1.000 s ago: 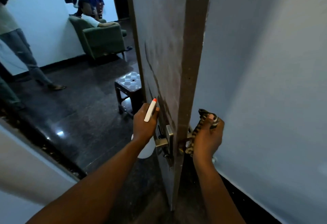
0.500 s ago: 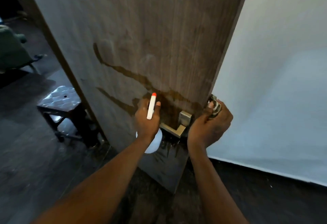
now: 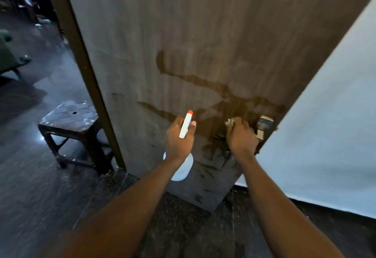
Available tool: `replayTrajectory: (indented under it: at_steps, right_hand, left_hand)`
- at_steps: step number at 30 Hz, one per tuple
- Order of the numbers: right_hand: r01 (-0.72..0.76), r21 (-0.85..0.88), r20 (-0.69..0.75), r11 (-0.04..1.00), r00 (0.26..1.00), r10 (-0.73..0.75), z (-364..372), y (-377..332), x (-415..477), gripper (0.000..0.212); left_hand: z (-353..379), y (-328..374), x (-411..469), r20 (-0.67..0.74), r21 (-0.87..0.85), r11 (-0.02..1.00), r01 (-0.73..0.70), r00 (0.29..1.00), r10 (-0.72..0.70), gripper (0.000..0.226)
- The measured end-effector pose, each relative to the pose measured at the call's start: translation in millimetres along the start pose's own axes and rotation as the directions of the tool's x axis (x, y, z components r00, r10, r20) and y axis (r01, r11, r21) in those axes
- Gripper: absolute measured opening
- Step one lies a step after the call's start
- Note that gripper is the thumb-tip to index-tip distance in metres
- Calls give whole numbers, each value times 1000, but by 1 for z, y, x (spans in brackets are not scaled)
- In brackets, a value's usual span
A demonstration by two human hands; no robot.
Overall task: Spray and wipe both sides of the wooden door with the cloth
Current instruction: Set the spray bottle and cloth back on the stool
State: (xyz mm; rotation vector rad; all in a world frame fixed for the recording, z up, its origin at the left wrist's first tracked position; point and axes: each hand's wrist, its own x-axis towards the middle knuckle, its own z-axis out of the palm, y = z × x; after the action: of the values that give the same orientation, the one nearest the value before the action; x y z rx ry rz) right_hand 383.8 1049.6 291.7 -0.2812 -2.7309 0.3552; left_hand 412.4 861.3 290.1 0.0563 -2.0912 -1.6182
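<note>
The wooden door [image 3: 203, 33] fills the upper middle of the view, its face turned to me with dark wet streaks running towards the metal handle [image 3: 263, 126]. My left hand [image 3: 179, 137] grips a white spray bottle [image 3: 184, 166] with an orange-tipped nozzle, held close to the door. My right hand [image 3: 241, 137] is closed on a bunched striped cloth [image 3: 231, 122] and presses it against the door at the handle lever, just left of the handle plate.
A small dark stool [image 3: 71, 123] stands on the dark floor to the left, beside the door's edge. A white wall [image 3: 325, 125] runs along the right, close behind the door. A green armchair [image 3: 8, 58] sits at the far left.
The door has swung from edge-on to showing its wet face. My right hand with the cloth has come round from the far side of the door's edge onto the near face, at the handle.
</note>
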Motion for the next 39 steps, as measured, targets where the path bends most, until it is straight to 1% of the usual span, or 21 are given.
replayTrajectory:
  at_steps: [4, 7, 9, 10, 12, 13, 15, 17, 18, 20, 21, 23, 25, 27, 28, 29, 31, 32, 34, 36, 39]
  right_hand:
    - [-52, -76, 78, 996, 995, 58, 12, -3, 35, 32]
    - [-154, -116, 141, 981, 975, 170, 15, -6, 56, 36]
    - [-217, -124, 119, 968, 965, 232, 20, -13, 61, 36]
    - [-228, -101, 56, 968, 971, 234, 23, -21, 61, 35]
    - [-193, 33, -98, 981, 976, 195, 39, -53, 56, 31]
    - [-157, 111, -129, 981, 977, 171, 49, -75, 49, 30]
    - [-75, 259, -61, 963, 994, 94, 85, -132, 36, 38]
    - [-21, 413, 99, 911, 995, -22, 123, -202, 28, 57]
    - [-46, 472, 214, 881, 975, -64, 134, -240, 26, 58]
    - [-147, 542, 430, 827, 894, -123, 160, -312, 22, 43]
    - [-173, 592, 478, 787, 862, -170, 168, -341, 19, 38]
    - [-261, 668, 546, 697, 808, -222, 192, -401, 15, 41]
    - [-411, 674, 631, 614, 753, -188, 216, -455, 16, 50]
    - [-576, 632, 720, 518, 684, -118, 252, -509, 18, 51]
    - [-653, 602, 767, 460, 633, -106, 259, -522, 21, 49]
    - [-737, 543, 828, 402, 549, -112, 270, -541, 23, 49]
    - [-893, 366, 930, 263, 345, -126, 287, -574, 26, 40]
    - [-938, 302, 949, 169, 279, -145, 302, -592, 27, 37]
    - [-972, 234, 956, -3, 230, -181, 329, -624, 26, 43]
    - [-978, 186, 952, -95, 203, -230, 348, -649, 25, 48]
    - [-987, 145, 963, -62, 156, -218, 373, -685, 30, 41]
  left_hand:
    - [-40, -24, 33, -86, -7, 999, 50, 995, -50, 17]
    - [-69, -48, 57, -126, 8, 997, 79, 989, -78, 16]
    - [-90, -67, 76, -135, 7, 994, 113, 985, -111, 13]
    - [-102, -76, 87, -140, 14, 993, 119, 983, -116, 10]
    - [-128, -93, 110, -156, 23, 992, 122, 981, -117, 7]
    - [-139, -98, 119, -160, 18, 992, 124, 980, -120, 6]
    - [-167, -113, 138, -169, 42, 988, 147, 976, -138, 5]
    - [-196, -129, 157, -188, 55, 983, 175, 969, -162, 4]
    - [-209, -137, 166, -205, 55, 980, 191, 963, -176, 3]
    - [-238, -154, 183, -252, 91, 971, 220, 949, -191, 8]
    - [-251, -159, 190, -259, 124, 966, 225, 947, -188, 10]
    - [-281, -177, 209, -280, 175, 955, 239, 942, -184, 8]
    - [-310, -200, 231, -301, 221, 939, 266, 934, -194, 11]
    - [-343, -232, 257, -304, 260, 913, 313, 924, -230, 17]
    - [-350, -238, 262, -305, 277, 904, 326, 922, -239, 19]
    - [-362, -248, 271, -300, 269, 900, 343, 918, -260, 21]
    - [-385, -267, 290, -274, 201, 909, 366, 911, -307, 19]
    - [-400, -277, 302, -251, 171, 909, 380, 909, -333, 17]
    - [-427, -299, 327, -222, 171, 906, 387, 911, -348, 14]
    - [-451, -321, 349, -210, 197, 904, 379, 917, -339, 16]
    - [-483, -357, 386, -160, 195, 901, 388, 919, -361, 16]
